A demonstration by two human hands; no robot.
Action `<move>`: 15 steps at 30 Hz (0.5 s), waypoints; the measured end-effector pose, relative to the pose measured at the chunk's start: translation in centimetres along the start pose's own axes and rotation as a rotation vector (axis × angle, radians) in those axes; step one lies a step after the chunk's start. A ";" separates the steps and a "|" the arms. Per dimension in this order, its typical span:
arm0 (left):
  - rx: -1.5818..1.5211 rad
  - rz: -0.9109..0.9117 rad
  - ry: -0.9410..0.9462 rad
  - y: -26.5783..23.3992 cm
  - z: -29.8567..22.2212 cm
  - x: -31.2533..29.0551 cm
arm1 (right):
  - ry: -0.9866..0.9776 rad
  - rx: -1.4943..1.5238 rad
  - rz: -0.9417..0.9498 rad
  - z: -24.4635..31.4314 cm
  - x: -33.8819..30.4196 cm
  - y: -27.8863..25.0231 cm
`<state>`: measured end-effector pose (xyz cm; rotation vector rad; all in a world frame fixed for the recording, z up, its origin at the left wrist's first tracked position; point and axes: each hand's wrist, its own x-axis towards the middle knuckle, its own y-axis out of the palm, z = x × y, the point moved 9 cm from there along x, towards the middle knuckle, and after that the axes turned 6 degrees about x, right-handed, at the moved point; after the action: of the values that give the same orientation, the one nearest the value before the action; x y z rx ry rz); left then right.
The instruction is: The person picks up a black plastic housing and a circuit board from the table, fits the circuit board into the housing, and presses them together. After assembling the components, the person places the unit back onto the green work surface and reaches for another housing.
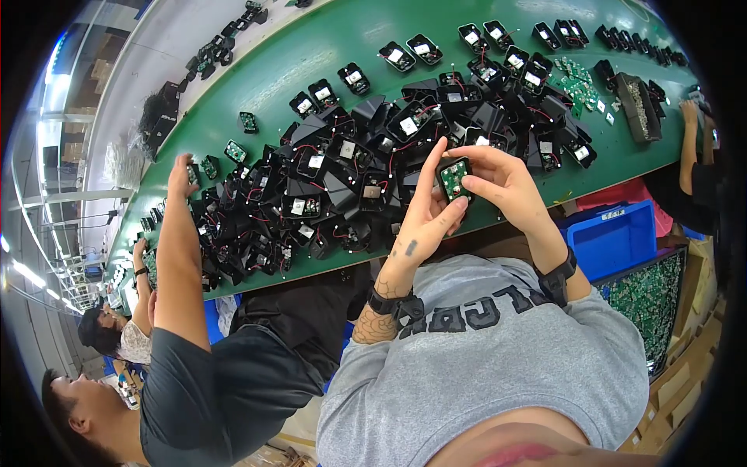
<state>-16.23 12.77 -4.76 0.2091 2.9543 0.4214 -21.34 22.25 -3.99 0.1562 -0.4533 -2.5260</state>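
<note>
Between my two hands, above the near edge of the table, is a small black plastic housing with a green circuit board (453,176) set in it, board side facing me. My left hand (424,222) grips its left side and lower end, index finger stretched up along the side and thumb at the bottom corner. Over the top and right side curve the fingers of my right hand (510,187), its thumb tip pressing on the board's right edge. Just beyond lies a big heap of black housings (342,167), many with red wires and pale square parts.
Loose green boards (577,84) lie at the right, beside a dark long box (638,107). Housings stand in a row along the green table (288,86). A blue bin (612,241) is at my right. On my left, a co-worker's arm (181,249) reaches over the table.
</note>
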 end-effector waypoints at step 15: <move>0.090 -0.054 0.025 0.3 0.4 0.5 | -0.026 0.119 -0.087 -0.8 -0.1 -0.4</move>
<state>-16.66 13.26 -5.15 0.1353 2.9988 0.2873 -21.32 22.41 -4.87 0.1922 -0.6202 -2.5894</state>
